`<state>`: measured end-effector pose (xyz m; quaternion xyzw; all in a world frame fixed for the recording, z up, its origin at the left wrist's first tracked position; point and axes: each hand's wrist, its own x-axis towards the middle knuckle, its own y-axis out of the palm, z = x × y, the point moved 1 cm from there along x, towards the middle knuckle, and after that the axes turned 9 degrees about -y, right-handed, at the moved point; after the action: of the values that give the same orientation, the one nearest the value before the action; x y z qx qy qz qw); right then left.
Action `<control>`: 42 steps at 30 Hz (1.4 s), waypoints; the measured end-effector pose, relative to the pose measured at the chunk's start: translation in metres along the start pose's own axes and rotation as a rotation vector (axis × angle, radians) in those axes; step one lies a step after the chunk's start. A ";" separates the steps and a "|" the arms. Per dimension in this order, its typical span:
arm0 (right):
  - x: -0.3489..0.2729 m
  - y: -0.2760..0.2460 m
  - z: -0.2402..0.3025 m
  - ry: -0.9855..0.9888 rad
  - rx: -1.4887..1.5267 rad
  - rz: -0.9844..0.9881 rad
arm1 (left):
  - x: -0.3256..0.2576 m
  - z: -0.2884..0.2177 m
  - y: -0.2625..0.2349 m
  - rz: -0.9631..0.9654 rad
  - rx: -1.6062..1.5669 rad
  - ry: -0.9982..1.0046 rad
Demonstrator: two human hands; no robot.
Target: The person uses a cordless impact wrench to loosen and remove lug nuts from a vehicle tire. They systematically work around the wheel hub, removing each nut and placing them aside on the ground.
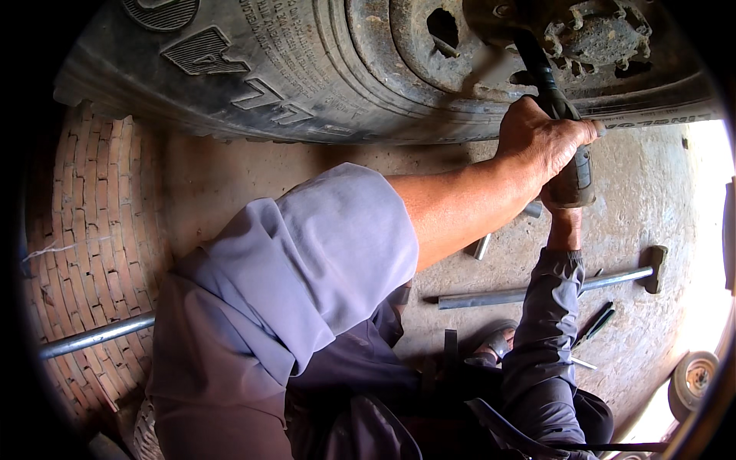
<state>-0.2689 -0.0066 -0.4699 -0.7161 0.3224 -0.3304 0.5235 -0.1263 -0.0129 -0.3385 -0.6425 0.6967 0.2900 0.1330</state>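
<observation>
- Grey sleeve (307, 284) nearest.
- Left hand (543, 142) clenched on wrench handle (573, 182); right hand (558, 207) beneath, grip hidden.
- Wrench reaches wheel hub (598, 34).
- Risk: socket slipping off nut, knuckles striking tyre (253, 69).

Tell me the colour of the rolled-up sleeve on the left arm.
The sleeve is pale lavender-grey, plain with no pattern; head view.

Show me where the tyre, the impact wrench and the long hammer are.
tyre (253, 69): head view, on the tread.
impact wrench (573, 180): head view, on its body below the hand.
hammer (529, 293): head view, on the metal handle.
</observation>
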 end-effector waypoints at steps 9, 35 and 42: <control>0.002 -0.008 0.006 0.015 0.034 0.012 | 0.002 0.003 -0.001 0.002 -0.029 0.024; -0.009 -0.007 -0.002 -0.005 0.415 -0.313 | -0.012 -0.007 0.000 -0.076 0.058 0.026; -0.009 0.008 -0.007 0.047 0.572 -0.390 | -0.019 -0.012 0.002 -0.092 0.063 0.015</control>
<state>-0.2812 -0.0049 -0.4770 -0.5808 0.0858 -0.5178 0.6222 -0.1230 -0.0044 -0.3180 -0.6716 0.6762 0.2565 0.1611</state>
